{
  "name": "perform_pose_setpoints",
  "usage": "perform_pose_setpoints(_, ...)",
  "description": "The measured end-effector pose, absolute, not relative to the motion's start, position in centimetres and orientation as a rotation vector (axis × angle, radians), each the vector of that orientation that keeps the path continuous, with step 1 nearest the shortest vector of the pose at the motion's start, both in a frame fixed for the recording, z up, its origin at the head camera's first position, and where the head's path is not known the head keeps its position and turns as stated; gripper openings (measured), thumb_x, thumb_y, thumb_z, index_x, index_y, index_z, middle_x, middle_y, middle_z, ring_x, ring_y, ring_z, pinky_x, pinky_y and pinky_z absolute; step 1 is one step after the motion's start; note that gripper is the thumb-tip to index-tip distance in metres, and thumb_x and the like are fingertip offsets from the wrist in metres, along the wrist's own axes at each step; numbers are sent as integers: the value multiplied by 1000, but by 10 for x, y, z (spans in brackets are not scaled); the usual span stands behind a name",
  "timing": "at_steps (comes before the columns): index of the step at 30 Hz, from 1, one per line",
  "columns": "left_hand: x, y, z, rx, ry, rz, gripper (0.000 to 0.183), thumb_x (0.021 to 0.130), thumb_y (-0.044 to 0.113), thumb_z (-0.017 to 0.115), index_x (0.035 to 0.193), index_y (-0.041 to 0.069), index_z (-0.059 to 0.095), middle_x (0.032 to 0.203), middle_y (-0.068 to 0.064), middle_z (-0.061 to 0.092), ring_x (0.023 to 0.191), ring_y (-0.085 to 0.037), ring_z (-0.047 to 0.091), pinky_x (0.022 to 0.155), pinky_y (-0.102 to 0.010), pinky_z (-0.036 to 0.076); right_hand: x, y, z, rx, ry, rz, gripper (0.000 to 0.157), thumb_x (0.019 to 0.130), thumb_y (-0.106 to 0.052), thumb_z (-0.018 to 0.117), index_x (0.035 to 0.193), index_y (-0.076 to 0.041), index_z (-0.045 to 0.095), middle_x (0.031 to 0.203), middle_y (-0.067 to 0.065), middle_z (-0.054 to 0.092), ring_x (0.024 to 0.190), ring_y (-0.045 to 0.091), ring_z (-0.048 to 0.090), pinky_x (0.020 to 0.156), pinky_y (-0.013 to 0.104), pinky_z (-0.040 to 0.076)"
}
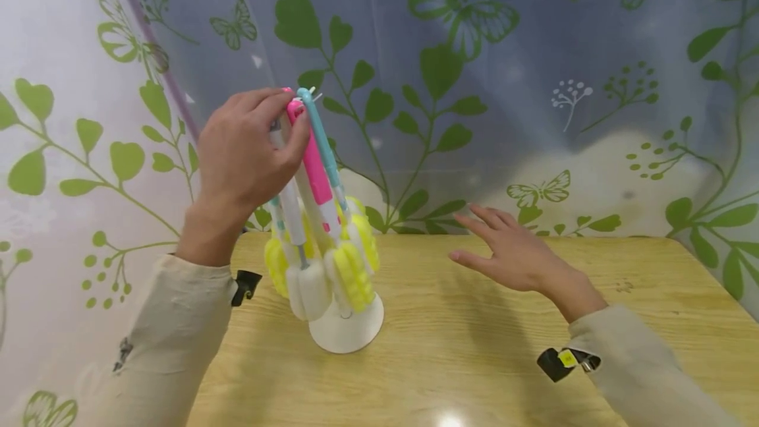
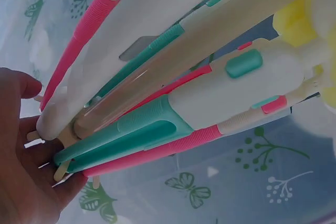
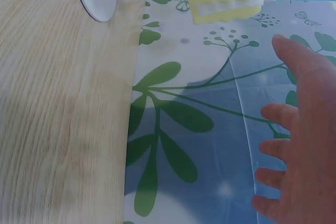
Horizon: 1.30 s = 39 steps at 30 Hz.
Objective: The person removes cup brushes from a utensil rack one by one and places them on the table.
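My left hand [image 1: 246,147] grips the top of a cup-brush stand, whose white round base [image 1: 350,335] shows below against the table. Several sponge brushes hang around its pole [image 2: 126,98], including one with a pink handle [image 1: 313,163], one with a teal handle [image 1: 321,134] and one with a white handle [image 1: 291,213]. Their heads are yellow sponges [image 1: 352,275] and a white sponge [image 1: 308,290], hanging above the base. In the left wrist view, fingers reach around the hook ends at the handle tops. Off to the right, my right hand [image 1: 512,252] holds nothing, its fingers spread over the table.
The light wooden table [image 1: 427,361] ends at a back edge close behind the stand. Beyond it hangs a curtain [image 1: 379,31] printed with green leaves and butterflies. A dark strap clip [image 1: 246,287] is on the left sleeve, another [image 1: 554,364] on the right.
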State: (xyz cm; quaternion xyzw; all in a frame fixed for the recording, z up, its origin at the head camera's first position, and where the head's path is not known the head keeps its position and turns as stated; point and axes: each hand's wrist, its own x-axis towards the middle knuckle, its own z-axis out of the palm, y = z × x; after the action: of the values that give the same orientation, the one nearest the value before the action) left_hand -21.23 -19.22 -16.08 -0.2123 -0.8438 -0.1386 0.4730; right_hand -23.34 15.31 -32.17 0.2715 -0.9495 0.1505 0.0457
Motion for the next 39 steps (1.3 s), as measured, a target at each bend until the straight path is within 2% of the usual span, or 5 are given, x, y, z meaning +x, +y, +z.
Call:
perform_pose_setpoints(8, -217, -188, -166, -467, -1956, -292, 36, 91, 29, 49, 106, 7, 74, 105, -6, 71, 99, -30, 64, 61, -48, 50, -237, 142, -327, 829, -2882, 491, 74, 91, -63, 41, 151, -20, 30, 157, 12, 17, 139, 40, 19, 99, 64, 27)
perform_pose_setpoints(18, -218, -186, -170, -406, -1868, -311, 33, 87, 29, 53, 92, 6, 76, 98, -3, 73, 92, -27, 67, 53, -44, 46, -242, 104, -319, 869, -2766, 916, 69, 94, -56, 43, 152, -22, 25, 155, 7, 24, 140, 35, 21, 103, 62, 23)
perform_pose_setpoints(24, -216, -184, -166, -414, -1837, -311, 29, 83, 29, 57, 86, 8, 77, 88, -3, 73, 76, -26, 68, 47, -39, 37, -241, 61, -304, 951, -2546, 1296, 57, 97, -47, 46, 145, -19, 39, 146, 5, 39, 130, 25, 40, 102, 48, 34)
perform_pose_setpoints(32, -216, -177, -166, -402, -1797, -247, 30, 84, 32, 58, 75, 7, 72, 77, -4, 70, 58, -22, 60, 46, -33, 34, -238, 17, -285, 1051, -2237, 1517, 43, 97, -28, 55, 136, -11, 51, 130, 2, 53, 113, 16, 54, 95, 33, 43)
perform_pose_setpoints(39, -214, -178, -166, -378, -1787, -155, 31, 83, 28, 52, 64, 6, 63, 60, -5, 57, 46, -21, 45, 44, -32, 30, -238, -6, -280, 1022, -2147, 1620, 39, 94, -24, 60, 129, -7, 57, 122, 5, 58, 102, 14, 58, 90, 31, 46)
